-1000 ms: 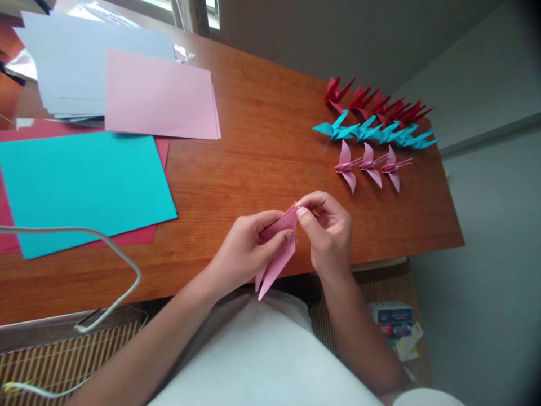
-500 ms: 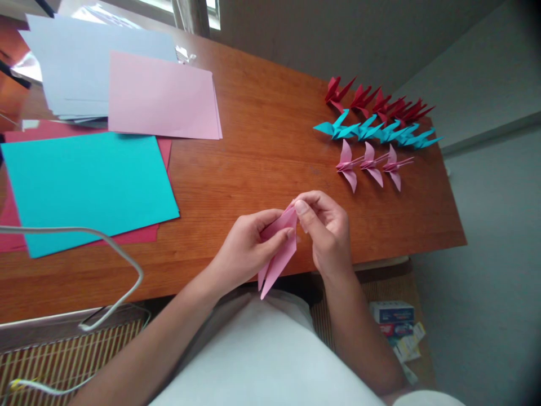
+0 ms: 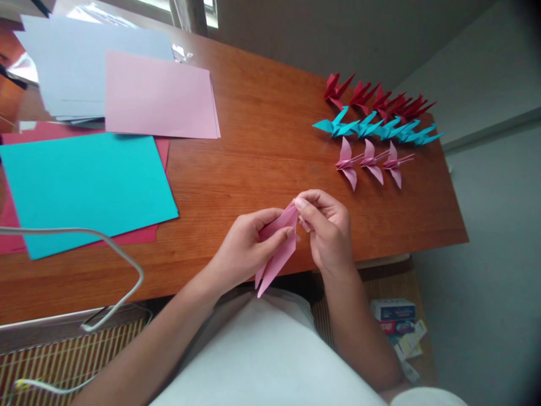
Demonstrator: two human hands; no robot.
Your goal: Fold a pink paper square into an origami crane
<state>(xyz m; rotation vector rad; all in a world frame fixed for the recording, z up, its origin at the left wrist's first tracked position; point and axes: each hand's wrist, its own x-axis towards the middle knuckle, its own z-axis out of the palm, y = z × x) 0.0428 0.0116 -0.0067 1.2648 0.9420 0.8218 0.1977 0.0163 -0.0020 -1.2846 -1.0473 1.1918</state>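
Note:
A folded pink origami paper point(image 3: 276, 262) is held over the table's front edge, its two long points hanging toward my lap. My left hand point(image 3: 249, 242) grips its middle, thumb lying across the front face and fingers behind. At the upper tip, my right hand point(image 3: 327, 228) pinches the paper between thumb and forefinger, its other fingers curled. Beyond my right hand stand three pink paper cranes point(image 3: 346, 163) in a row. Behind these are rows of several blue paper cranes point(image 3: 338, 127) and several red paper cranes point(image 3: 333, 90).
On the wooden table point(image 3: 253, 141), at left, lie turquoise paper point(image 3: 93, 192) over red sheets point(image 3: 163, 155), and pink sheets point(image 3: 160, 96) partly over pale blue sheets point(image 3: 71, 62). A white cable point(image 3: 122, 254) crosses the front left edge. Boxes point(image 3: 395, 313) sit below at right.
Both hands keep their holds on the pink paper. Its lower points have swung slightly left, and my right hand's curled fingers have shifted a little. The whole view has moved slightly.

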